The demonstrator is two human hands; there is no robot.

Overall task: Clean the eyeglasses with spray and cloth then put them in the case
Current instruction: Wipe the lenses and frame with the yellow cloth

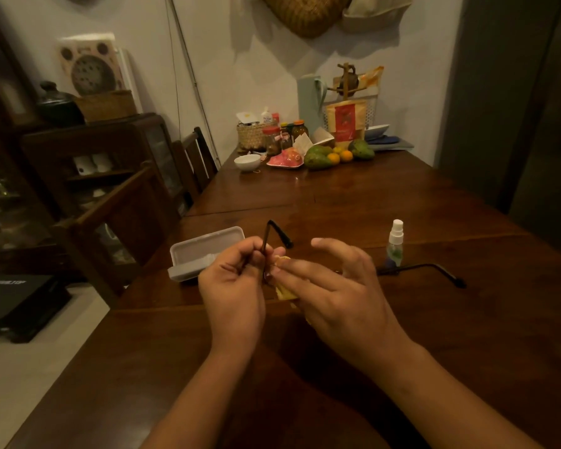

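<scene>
the left hand [232,286] pinches the glasses [266,236]. the right hand [340,286] pinches a yellow cloth [285,291] on them. the spray bottle [395,243] and open case [204,251] sit on the table [337,196].

Bare left hand [232,288], bare right hand [344,286]; forearms [450,393] uncovered down to bottom edge. Short nail on right index fingertip [318,243]; other nails blurred.

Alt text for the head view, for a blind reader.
The left hand holds eyeglasses above a wooden table while the right hand presses a yellow cloth to them. An open case lies at left, a spray bottle stands at right.
</scene>
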